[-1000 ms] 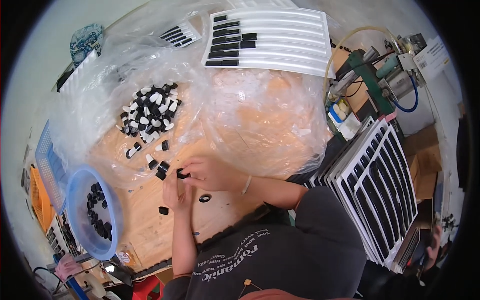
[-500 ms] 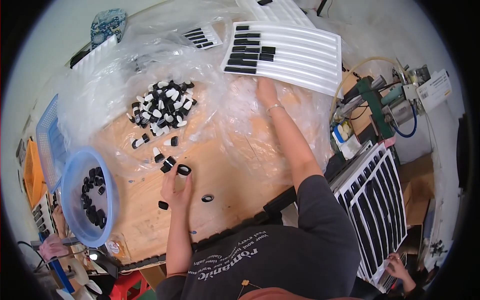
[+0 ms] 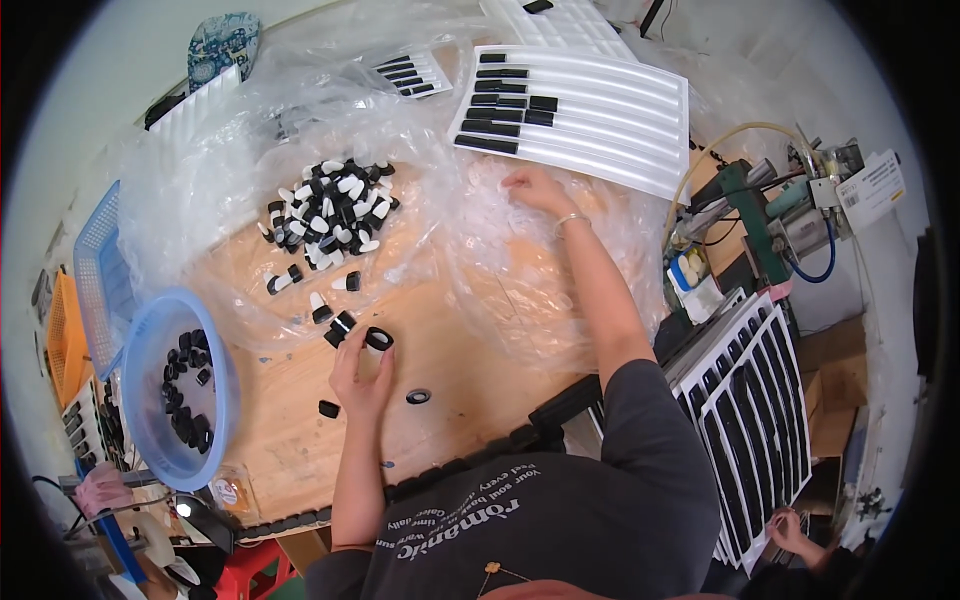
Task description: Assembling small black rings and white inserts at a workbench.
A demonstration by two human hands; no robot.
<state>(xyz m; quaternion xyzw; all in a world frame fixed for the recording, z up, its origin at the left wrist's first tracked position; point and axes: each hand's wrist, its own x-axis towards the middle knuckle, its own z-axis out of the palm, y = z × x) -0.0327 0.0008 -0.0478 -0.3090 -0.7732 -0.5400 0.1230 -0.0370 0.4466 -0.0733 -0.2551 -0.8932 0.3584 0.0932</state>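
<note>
My left hand (image 3: 362, 378) is closed at the fingertips around a black oval ring-like piece (image 3: 379, 339) with a pale opening. Black blocks (image 3: 340, 327) lie just beyond its fingers, and a small black piece (image 3: 329, 409) lies to its left. A flat dark ring (image 3: 418, 397) rests on the wood to its right. My right hand (image 3: 540, 190) is over clear plastic sheeting (image 3: 510, 270), beside small translucent bits, its fingers drawn together; whatever they hold is too small to make out. A heap of black-and-white pieces (image 3: 330, 215) sits on the sheeting between and beyond the hands.
Beyond my right hand lies a white ridged tray (image 3: 610, 120) partly filled with black strips. A blue basin (image 3: 232, 400) with black pieces stands at the left. A green bench press (image 3: 745, 215) and upright loaded trays (image 3: 760, 420) are at the right, near another person's hand (image 3: 790, 530).
My right hand has drawn back slightly from the white tray's near edge, and its fingers now point left over the translucent bits. The left hand keeps its hold on the black piece.
</note>
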